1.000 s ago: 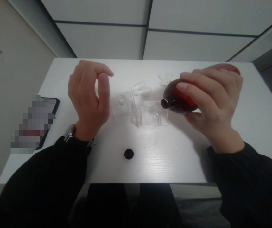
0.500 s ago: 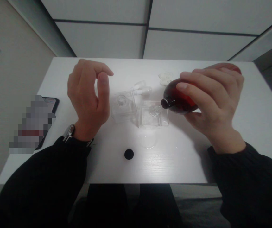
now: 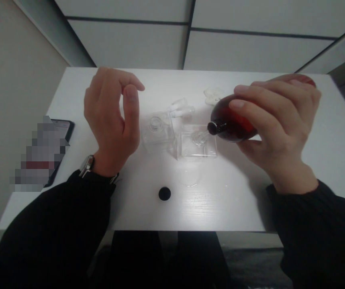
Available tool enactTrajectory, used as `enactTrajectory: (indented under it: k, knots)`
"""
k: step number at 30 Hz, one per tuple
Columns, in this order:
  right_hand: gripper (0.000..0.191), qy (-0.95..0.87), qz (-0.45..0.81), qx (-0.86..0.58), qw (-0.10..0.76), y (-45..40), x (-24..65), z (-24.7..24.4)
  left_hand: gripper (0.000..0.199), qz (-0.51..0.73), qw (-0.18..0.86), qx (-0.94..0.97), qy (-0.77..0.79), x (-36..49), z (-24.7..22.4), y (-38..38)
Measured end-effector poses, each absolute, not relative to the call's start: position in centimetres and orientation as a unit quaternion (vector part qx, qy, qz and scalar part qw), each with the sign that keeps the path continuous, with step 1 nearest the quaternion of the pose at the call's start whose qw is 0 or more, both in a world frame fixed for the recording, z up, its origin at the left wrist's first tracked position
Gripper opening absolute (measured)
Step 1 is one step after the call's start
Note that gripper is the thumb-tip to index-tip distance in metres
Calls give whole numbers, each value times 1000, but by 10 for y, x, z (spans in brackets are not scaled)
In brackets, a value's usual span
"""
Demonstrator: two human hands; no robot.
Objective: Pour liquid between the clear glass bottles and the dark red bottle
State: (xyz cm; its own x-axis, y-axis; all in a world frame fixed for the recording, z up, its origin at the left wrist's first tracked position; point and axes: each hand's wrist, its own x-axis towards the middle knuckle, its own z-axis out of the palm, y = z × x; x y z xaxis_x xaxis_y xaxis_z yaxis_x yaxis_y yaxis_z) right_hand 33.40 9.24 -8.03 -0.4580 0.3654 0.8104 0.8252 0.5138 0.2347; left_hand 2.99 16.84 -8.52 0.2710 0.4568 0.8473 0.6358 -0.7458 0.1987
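Observation:
My right hand (image 3: 283, 124) is wrapped round a dark amber bottle (image 3: 234, 118). The bottle is tipped nearly flat, its black-rimmed mouth pointing left. Clear liquid (image 3: 200, 137) runs from the mouth into a clear, square-sided container (image 3: 199, 151). Left of that stands another clear square container (image 3: 158, 138) with a round neck on top. My left hand (image 3: 112, 108) is raised beside it, fingers loosely curled, with a gap between thumb and forefinger. Nothing shows in it, though its other fingertips are hidden.
A round black disc (image 3: 164, 193) lies near the table's front. Behind the containers are small clear tube-like pieces (image 3: 182, 109) and a pale, clear flower-shaped piece (image 3: 213, 96). A phone (image 3: 66, 132), partly blurred out, lies at the left. A wet ring (image 3: 190, 182) marks the white table (image 3: 220, 212).
The view has shifted slightly. Liquid keeps running from the tilted bottle, and the stream looks a little fuller. My right hand sits slightly further right; my left hand keeps its pose.

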Motion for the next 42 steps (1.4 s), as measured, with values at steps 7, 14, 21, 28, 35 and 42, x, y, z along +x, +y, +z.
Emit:
enactTrajectory:
  k: [7,14,21,28,35,42]
  knots:
    - [42,-785,-319,-395,353,92,335,-80,59,-492,59,-786,-370,29,-85,169]
    - [49,-794,-316,-372,363,93,335,-81,61,-500,24,-778,-379,30,-85,168]
    - [49,-794,-319,-370,362,92,333,-79,56,-497,37,-787,-363,29,-86,169]
    - [46,-794,-323,-365,364,93,333,-79,64,-502,48,-774,-383,31,-86,170]
    - [44,-788,-319,-385,359,92,333,-79,65,-498,52,-775,-386,32,-85,170]
    - [58,-795,-315,-375,359,91,333,-78,62,-496,62,-776,-383,31,-85,169]
